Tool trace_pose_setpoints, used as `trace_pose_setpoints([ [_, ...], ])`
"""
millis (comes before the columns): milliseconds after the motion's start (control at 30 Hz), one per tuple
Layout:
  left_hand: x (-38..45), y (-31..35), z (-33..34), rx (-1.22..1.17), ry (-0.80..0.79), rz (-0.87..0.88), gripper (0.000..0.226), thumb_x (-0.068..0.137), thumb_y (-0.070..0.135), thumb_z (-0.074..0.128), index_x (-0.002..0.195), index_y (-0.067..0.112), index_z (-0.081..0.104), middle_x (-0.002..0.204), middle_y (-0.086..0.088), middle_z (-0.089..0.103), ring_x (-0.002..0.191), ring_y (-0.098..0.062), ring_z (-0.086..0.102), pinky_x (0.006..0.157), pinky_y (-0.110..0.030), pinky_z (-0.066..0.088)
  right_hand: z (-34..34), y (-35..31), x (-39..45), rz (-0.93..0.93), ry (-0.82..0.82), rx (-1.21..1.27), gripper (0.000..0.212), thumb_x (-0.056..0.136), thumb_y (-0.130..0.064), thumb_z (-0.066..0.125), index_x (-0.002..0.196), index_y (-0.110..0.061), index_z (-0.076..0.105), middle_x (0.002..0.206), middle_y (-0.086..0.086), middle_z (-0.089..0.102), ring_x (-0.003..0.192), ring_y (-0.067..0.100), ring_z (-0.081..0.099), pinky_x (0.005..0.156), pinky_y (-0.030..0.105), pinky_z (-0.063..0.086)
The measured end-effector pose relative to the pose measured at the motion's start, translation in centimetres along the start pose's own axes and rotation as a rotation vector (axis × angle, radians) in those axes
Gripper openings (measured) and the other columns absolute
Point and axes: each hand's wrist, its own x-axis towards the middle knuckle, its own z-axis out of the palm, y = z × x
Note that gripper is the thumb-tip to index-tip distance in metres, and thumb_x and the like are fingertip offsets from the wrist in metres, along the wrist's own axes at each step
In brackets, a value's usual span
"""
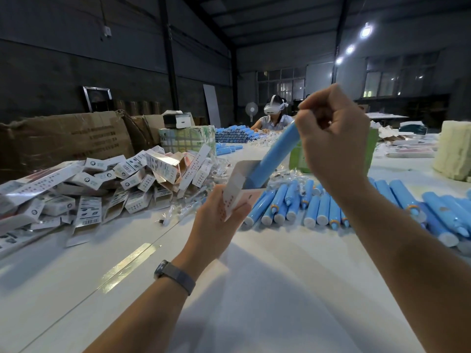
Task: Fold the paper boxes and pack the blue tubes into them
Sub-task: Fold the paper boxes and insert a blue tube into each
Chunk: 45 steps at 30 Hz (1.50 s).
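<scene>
Tube [274,155]: blue, tilted, lower end inside the open mouth of the box [239,187], upper end up and to the right. Most of its length is outside the box.

Your right hand [334,138] pinches the tube's top end, fingers curled round it, well above the table [254,289].

Your left hand [216,222] grips the box from below, fingers curled round its lower part. Box is white and pink with red dots on one side; top flap stands open to the left of the tube. Both are in the air, over the table. Your left wrist carries a dark watch [174,276].

The two hands are apart, joined only through tube and box.

Just behind and right of the box: a row of blue tubes [318,207] lying flat on the table, white caps toward you, running on to the right edge. Small clear wrapped items [288,175] lie beyond them.

Left: a loose heap of boxes [102,184], white with barcodes, some folded, some flat. Behind it, worn cartons [63,141].

A strip of shiny tape [130,266] runs along the table seam.

Far end: a second person [274,118] with a white headset sits behind a stack of blue tubes [234,135]. A green bag [300,159] stands behind your right hand. Pale yellow block [452,154] at far right.
</scene>
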Motion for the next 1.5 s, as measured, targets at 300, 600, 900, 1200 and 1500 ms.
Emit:
trace_pose_setpoints([
  [300, -0.3, 0.5, -0.2, -0.045, 0.069, 0.038, 0.017, 0.094, 0.034, 0.063, 0.093, 0.024, 0.05, 0.083, 0.004, 0.06, 0.076, -0.012, 0.062, 0.058, -0.021, 0.055, 1.5, 0.3, -1.8, 0.022, -0.141, 0.043, 0.011, 0.087, -0.017, 0.067, 0.092, -0.019, 0.056, 0.066, -0.002, 0.061, 0.06, 0.016, 0.057, 0.059, 0.037, 0.053],
  [600, -0.3, 0.1, 0.0, -0.038, 0.107, 0.082, 0.016, 0.091, 0.038, 0.062, 0.095, 0.03, 0.049, 0.087, 0.02, 0.063, 0.076, -0.002, 0.064, 0.054, -0.012, 0.05, 2.9, 2.2, -5.2, -0.108, -0.496, -0.134, 0.017, 0.09, -0.018, 0.064, 0.075, -0.012, 0.063, 0.088, -0.004, 0.051, 0.083, 0.01, 0.05, 0.071, 0.035, 0.046],
  [900, -0.1, -0.8, 0.2, 0.039, 0.328, 0.034, 0.026, 0.094, 0.024, 0.066, 0.088, 0.032, 0.043, 0.08, 0.018, 0.057, 0.076, 0.009, 0.061, 0.053, -0.008, 0.046, 4.0, 4.0, -6.4, 0.086, -0.435, 0.056, 0.016, 0.087, -0.02, 0.057, 0.098, -0.024, 0.069, 0.094, -0.011, 0.056, 0.083, 0.004, 0.056, 0.066, 0.015, 0.046],
  [1200, 0.3, -1.7, 0.2, 0.126, 0.467, -0.027, 0.038, 0.089, 0.05, 0.056, 0.106, 0.019, 0.046, 0.099, -0.005, 0.063, 0.085, -0.027, 0.061, 0.063, -0.036, 0.054, 10.9, 13.9, -6.9, 0.407, -0.856, -0.564, 0.046, 0.089, -0.033, 0.061, 0.134, -0.024, 0.055, 0.129, 0.006, 0.059, 0.121, 0.029, 0.049, 0.098, 0.043, 0.046],
  [1500, 0.7, -3.0, -0.2, 0.11, 0.461, -0.066, 0.034, 0.094, 0.044, 0.061, 0.113, 0.018, 0.048, 0.102, -0.001, 0.064, 0.088, -0.023, 0.064, 0.069, -0.042, 0.058, 16.3, 14.8, -7.6, 0.123, -1.115, -0.877, 0.03, 0.087, -0.029, 0.055, 0.115, -0.035, 0.064, 0.115, 0.001, 0.065, 0.106, 0.028, 0.058, 0.076, 0.037, 0.037],
])
